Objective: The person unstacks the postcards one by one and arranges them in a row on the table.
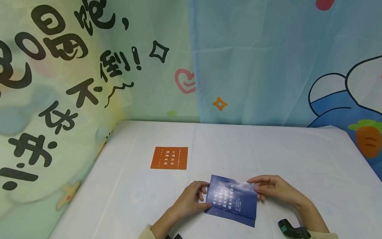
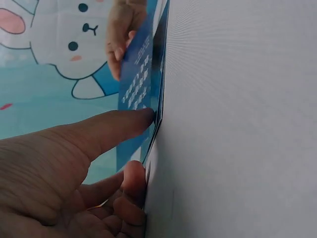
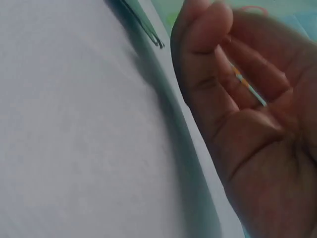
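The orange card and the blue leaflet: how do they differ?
The orange card lies on the white tabletop, untouched; the blue leaflet is held by the left hand and right hand. The orange card looks smaller in the head view than the blue leaflet, which is nearer. Both are printed with white writing.

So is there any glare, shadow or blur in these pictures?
Head view: a pale sheen toward the upper left of the blue card, and a soft shadow on the white cloth by the left arm; left wrist view: a faint fan of fine lines across the cloth; right wrist view: dim and soft, with a blurry dark band beside the right hand.
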`<state>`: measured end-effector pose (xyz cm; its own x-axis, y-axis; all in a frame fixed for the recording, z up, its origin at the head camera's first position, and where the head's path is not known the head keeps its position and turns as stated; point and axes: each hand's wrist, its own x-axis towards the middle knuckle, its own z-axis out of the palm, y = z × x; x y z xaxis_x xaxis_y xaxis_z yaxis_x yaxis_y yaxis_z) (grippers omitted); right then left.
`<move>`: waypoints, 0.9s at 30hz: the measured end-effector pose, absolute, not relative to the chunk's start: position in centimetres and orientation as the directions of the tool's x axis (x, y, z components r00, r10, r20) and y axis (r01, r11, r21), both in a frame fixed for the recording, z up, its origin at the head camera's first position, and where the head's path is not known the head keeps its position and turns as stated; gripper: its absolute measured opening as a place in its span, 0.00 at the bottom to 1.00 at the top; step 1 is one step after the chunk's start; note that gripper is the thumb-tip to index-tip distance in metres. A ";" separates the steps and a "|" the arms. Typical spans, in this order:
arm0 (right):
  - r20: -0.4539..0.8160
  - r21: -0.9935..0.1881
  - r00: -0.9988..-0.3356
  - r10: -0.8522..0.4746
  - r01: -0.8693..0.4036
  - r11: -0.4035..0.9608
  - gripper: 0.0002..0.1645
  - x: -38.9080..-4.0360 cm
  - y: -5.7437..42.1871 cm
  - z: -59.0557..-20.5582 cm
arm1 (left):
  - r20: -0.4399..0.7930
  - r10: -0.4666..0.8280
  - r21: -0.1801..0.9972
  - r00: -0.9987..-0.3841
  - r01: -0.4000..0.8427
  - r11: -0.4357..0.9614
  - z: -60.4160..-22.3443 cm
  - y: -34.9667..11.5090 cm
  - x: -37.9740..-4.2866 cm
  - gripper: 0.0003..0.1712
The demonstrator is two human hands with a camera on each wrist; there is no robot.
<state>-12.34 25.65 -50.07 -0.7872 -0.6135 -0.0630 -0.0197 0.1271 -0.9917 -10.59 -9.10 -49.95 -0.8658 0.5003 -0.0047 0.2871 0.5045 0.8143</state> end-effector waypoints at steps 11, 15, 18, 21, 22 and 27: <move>-0.124 -0.979 -0.875 -0.467 0.032 0.200 0.25 -12.4 24.8 -49.6 | 0.005 0.440 0.883 -0.898 0.210 0.419 -49.3 -8.5 -10.7 0.41; -0.151 -0.972 -0.898 -0.413 0.060 0.227 0.25 -12.6 24.4 -49.4 | 0.036 0.404 0.901 -0.914 0.205 0.382 -48.5 -8.7 -11.0 0.35; -0.131 -0.972 -0.911 -0.391 0.041 0.230 0.25 -13.0 23.9 -49.1 | 0.051 0.379 0.887 -0.924 0.217 0.409 -48.0 -9.0 -11.3 0.31; -0.108 -0.968 -0.934 -0.340 0.021 0.248 0.25 -13.5 23.3 -48.9 | 0.049 0.346 0.870 -0.937 0.210 0.445 -47.7 -9.1 -11.6 0.31; -0.099 -0.967 -0.943 -0.318 0.016 0.254 0.25 -13.7 23.2 -48.9 | 0.050 0.335 0.867 -0.941 0.207 0.453 -47.6 -9.1 -11.8 0.31; -0.093 -0.955 -0.976 -0.199 0.031 0.294 0.28 -14.6 22.3 -48.5 | 0.083 0.271 0.849 -0.959 0.210 0.485 -47.3 -8.9 -12.8 0.30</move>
